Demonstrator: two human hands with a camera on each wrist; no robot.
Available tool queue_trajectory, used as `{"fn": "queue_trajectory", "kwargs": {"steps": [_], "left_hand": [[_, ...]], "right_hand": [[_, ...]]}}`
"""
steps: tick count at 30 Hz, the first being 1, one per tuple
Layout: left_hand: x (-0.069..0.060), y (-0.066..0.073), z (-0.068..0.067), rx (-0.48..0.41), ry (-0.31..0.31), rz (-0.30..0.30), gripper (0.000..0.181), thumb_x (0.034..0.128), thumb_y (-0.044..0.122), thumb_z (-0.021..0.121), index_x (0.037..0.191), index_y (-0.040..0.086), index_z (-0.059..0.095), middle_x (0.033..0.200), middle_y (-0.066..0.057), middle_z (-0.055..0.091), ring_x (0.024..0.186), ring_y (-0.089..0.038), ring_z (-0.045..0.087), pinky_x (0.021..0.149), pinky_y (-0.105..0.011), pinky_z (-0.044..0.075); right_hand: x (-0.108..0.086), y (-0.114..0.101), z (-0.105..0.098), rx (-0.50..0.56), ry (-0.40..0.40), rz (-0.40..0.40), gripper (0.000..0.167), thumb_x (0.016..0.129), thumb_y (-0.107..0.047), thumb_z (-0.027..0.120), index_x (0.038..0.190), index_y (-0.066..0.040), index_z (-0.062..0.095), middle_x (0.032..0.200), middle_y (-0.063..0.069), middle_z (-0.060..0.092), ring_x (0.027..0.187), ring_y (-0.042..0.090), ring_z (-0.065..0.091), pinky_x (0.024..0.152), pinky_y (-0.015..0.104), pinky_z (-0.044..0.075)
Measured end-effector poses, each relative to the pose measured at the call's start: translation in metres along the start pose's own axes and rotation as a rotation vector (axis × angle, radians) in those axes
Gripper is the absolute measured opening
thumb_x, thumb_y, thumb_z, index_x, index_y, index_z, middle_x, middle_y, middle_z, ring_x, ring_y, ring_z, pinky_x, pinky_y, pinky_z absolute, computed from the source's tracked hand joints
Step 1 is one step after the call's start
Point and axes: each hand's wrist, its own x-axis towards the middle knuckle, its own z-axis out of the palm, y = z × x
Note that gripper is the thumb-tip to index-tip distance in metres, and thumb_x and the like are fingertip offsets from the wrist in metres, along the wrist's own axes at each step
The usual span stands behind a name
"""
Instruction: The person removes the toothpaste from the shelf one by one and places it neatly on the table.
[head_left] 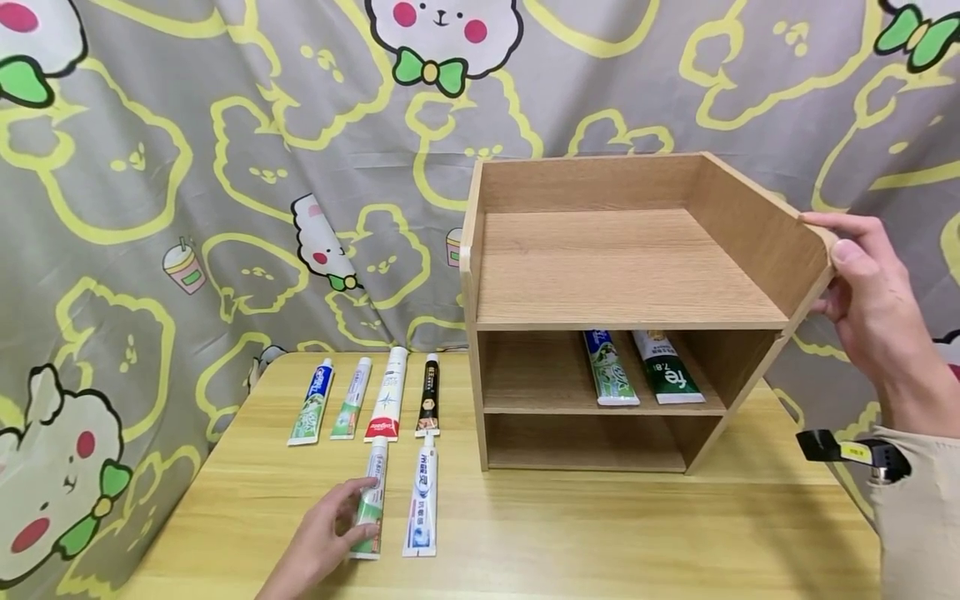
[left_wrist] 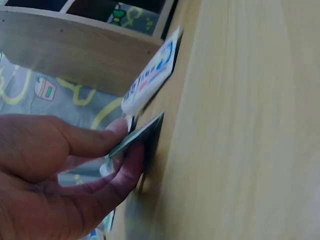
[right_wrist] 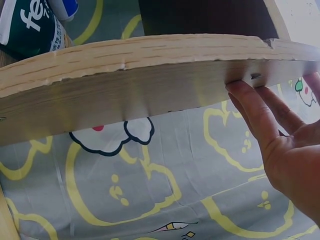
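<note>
Beige sleeve (head_left: pixel 918 517), matte and creased, wraps the right arm behind a black wrist device (head_left: pixel 888 457); beyond it the right grip (head_left: pixel 873 283) holds the side panel (head_left: pixel 757 208) of a wooden shelf unit (head_left: pixel 600 267), thumb on the front edge and other fingers reaching behind. The left grip (head_left: pixel 322 525) is nearly closed, bent fingers and thumb set narrowly about a green-and-white tube (head_left: pixel 371 507) at the smooth, yellowish wood-grain tabletop (head_left: pixel 600 542), its cap end pointing away. Just to the right lies a white-and-blue tube (head_left: pixel 422 500); farther back stretch a blue-and-green tube (head_left: pixel 311 404), a slim pale tube (head_left: pixel 351 400), a broad white-and-red tube (head_left: pixel 386 396) and a thin black tube (head_left: pixel 428 396), each with a flat crimped end. The unit's middle compartment (head_left: pixel 536 371) contains a dark-green tube (head_left: pixel 670 371) and a second blue-and-green tube (head_left: pixel 611 367), crimped ends outward. Behind hangs a softly folded grey curtain (head_left: pixel 247 208) with yellow outlines. At the left wrist, thumb and finger pinch opposite edges of the green-and-white tube, whose flattened end tapers thin. At the right wrist, extended fingers touch the panel's outer face; its pale, grained edge is slightly chipped.
</note>
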Motion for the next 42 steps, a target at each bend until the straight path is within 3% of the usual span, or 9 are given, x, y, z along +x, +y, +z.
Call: {"fn": "queue_trajectory", "kwargs": {"steps": [7, 14, 23, 28, 32, 42], "left_hand": [[0.004, -0.004, -0.003, 0.044, -0.014, 0.038, 0.065, 0.0733, 0.006, 0.088, 0.133, 0.018, 0.066, 0.113, -0.001, 0.063, 0.092, -0.015, 0.065, 0.078, -0.032, 0.059], [0.005, -0.004, -0.004, 0.097, 0.0, 0.035, 0.067, 0.0729, 0.007, 0.09, 0.134, 0.019, 0.066, 0.111, 0.0, 0.062, 0.081, -0.012, 0.052, 0.066, -0.023, 0.047], [0.007, -0.005, -0.008, 0.114, -0.012, 0.03, 0.065, 0.0728, 0.009, 0.09, 0.132, 0.019, 0.067, 0.122, -0.002, 0.062, 0.083, -0.01, 0.054, 0.071, -0.028, 0.049], [0.007, -0.005, -0.01, 0.083, -0.024, 0.015, 0.064, 0.0776, 0.01, 0.088, 0.137, 0.018, 0.064, 0.124, -0.003, 0.062, 0.088, -0.011, 0.058, 0.076, -0.032, 0.053], [0.009, -0.003, -0.012, 0.073, -0.01, 0.038, 0.063, 0.0803, 0.011, 0.086, 0.138, 0.015, 0.062, 0.126, -0.006, 0.062, 0.094, -0.013, 0.062, 0.083, -0.039, 0.057], [0.011, 0.012, -0.017, -0.082, 0.107, 0.12, 0.049, 0.0888, -0.006, 0.075, 0.134, 0.01, 0.064, 0.132, -0.011, 0.063, 0.109, -0.028, 0.066, 0.087, -0.034, 0.06]], "right_hand": [[0.0, 0.001, 0.0, 0.01, -0.012, -0.001, 0.041, 0.107, -0.004, 0.036, 0.146, -0.003, 0.046, 0.135, 0.014, 0.042, 0.094, 0.021, 0.061, 0.059, 0.025, 0.06], [0.0, 0.001, -0.001, 0.046, -0.011, -0.003, 0.04, 0.107, -0.003, 0.035, 0.146, -0.002, 0.047, 0.133, 0.015, 0.043, 0.089, 0.021, 0.062, 0.057, 0.024, 0.06], [-0.001, 0.001, -0.002, 0.043, -0.008, -0.001, 0.04, 0.108, -0.003, 0.035, 0.146, -0.002, 0.047, 0.135, 0.015, 0.042, 0.092, 0.021, 0.061, 0.059, 0.025, 0.06], [0.001, 0.0, 0.001, 0.012, 0.001, 0.005, 0.039, 0.108, -0.004, 0.038, 0.146, -0.003, 0.047, 0.135, 0.014, 0.042, 0.092, 0.02, 0.06, 0.058, 0.024, 0.06], [0.001, -0.001, 0.002, -0.012, 0.015, 0.015, 0.039, 0.108, -0.006, 0.039, 0.145, -0.003, 0.048, 0.135, 0.013, 0.042, 0.091, 0.02, 0.06, 0.058, 0.023, 0.059], [0.0, -0.002, 0.002, -0.065, 0.023, 0.023, 0.039, 0.107, -0.008, 0.039, 0.146, -0.005, 0.048, 0.136, 0.013, 0.042, 0.095, 0.021, 0.057, 0.059, 0.021, 0.058]]}}
